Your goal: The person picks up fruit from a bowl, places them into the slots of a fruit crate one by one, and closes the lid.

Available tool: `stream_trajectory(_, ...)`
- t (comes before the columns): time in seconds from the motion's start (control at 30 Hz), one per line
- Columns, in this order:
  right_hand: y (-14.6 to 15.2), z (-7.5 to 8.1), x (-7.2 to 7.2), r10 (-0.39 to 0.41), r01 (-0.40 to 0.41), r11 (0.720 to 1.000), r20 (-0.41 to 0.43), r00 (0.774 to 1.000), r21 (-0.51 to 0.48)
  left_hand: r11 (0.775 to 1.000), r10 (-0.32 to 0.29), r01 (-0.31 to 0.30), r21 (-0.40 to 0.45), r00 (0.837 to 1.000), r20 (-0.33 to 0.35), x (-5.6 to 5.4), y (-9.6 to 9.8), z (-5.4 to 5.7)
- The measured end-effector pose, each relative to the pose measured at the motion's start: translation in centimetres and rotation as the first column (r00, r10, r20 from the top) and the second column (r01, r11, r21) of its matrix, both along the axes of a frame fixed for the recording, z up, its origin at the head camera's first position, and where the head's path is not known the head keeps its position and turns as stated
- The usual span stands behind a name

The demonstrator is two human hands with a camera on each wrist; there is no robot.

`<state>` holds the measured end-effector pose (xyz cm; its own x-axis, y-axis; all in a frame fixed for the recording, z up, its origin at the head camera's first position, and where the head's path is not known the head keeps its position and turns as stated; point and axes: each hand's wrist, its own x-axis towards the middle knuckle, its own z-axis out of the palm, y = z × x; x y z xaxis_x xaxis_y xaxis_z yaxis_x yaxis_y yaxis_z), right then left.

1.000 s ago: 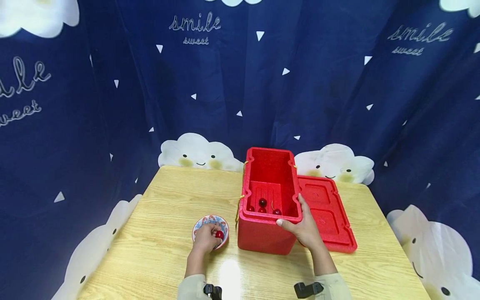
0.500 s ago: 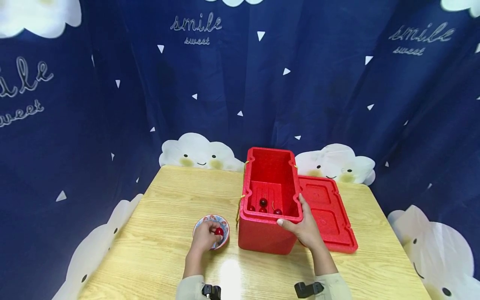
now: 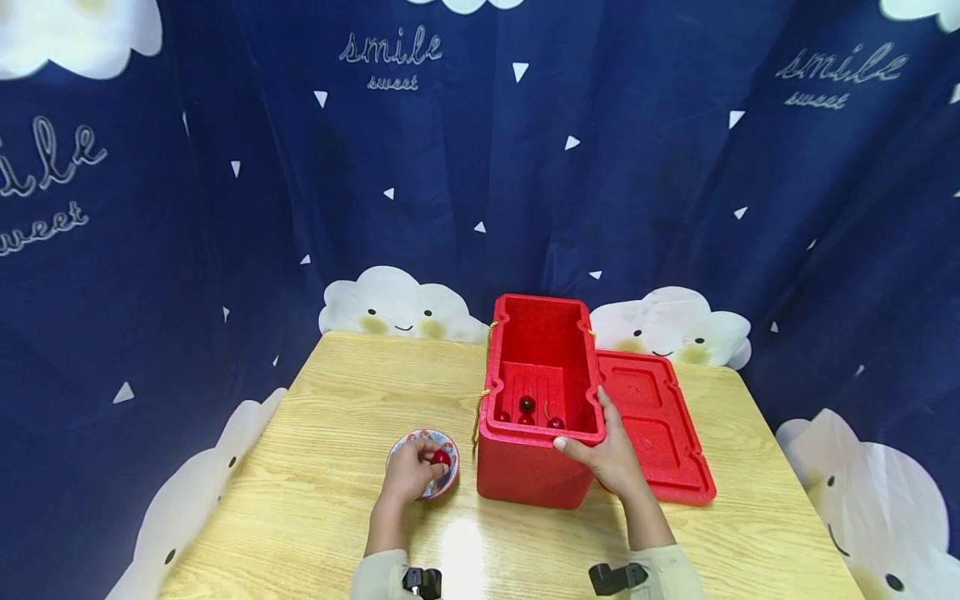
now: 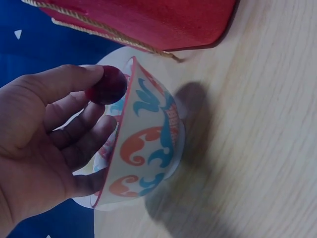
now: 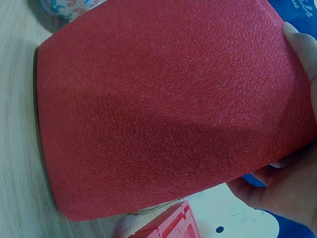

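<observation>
In the head view my left hand (image 3: 408, 472) is over a small patterned bowl (image 3: 422, 434), pinching a dark red cherry (image 3: 440, 457) between thumb and fingertips. Up close in the left wrist view, that cherry (image 4: 107, 85) sits by the bowl's rim, and the other fingers reach across the bowl's mouth. My right hand (image 3: 613, 457) grips the near right corner of an open red foam box (image 3: 528, 471), its thumb on the front rim. Several cherries (image 3: 527, 405) lie on the box floor toward the near end. What the bowl holds is mostly hidden by my hand.
A red lid (image 3: 652, 433) lies flat on the wooden table (image 3: 337, 400), right of the box. Gold cord (image 3: 477, 417) hangs along the box's left side. Behind the table hangs a dark blue curtain (image 3: 450, 167) with clouds and triangles.
The left hand has shifted slightly away from me with the cherry, which now shows higher over the bowl. The right hand and the box keep their places.
</observation>
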<state>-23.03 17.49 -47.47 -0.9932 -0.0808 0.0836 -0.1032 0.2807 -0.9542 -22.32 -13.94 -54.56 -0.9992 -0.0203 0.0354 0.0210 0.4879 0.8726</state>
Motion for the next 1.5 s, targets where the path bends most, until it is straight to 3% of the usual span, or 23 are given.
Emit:
stream_trajectory(0.23, -0.2, 0.7, 0.4, 0.003, -0.003, 1.000, 0.024, 1.000, -0.008, 1.000, 0.010, -0.011, -0.014, 1.000, -0.028, 0.0, 0.0, 0.6)
stream_trajectory(0.37, -0.2, 0.9, 0.4, 0.012, -0.011, 1.000, 0.031, 0.999, -0.013, 0.998, 0.009, -0.008, 0.058, 1.000, -0.014, -0.1, 0.1, 1.8)
stream_trajectory(0.5, 0.0, 0.2, 0.0, 0.007, -0.007, 1.000, 0.012, 1.000, -0.006, 0.997, 0.018, -0.016, 0.075, 0.999, -0.030, -0.1, 0.4, 3.1)
stream_trajectory(1.03, 0.1, 0.5, -0.2, 0.015, -0.014, 1.000, 0.052, 0.999, -0.023, 0.993, 0.035, -0.011, 0.115, 0.977, -0.209, -1.0, 1.3, 8.1)
stream_trajectory(1.33, 0.1, 0.2, -0.1, 0.000, 0.000, 1.000, 0.021, 1.000, 0.003, 0.977, 0.017, 0.036, 0.210, 0.969, -0.246, -1.5, 2.1, 10.1)
stream_trajectory(1.5, 0.2, -0.1, -0.1, 0.000, 0.000, 1.000, 0.017, 1.000, -0.001, 0.975, 0.007, 0.049, 0.219, 0.969, -0.247, -1.9, 2.4, 11.1)
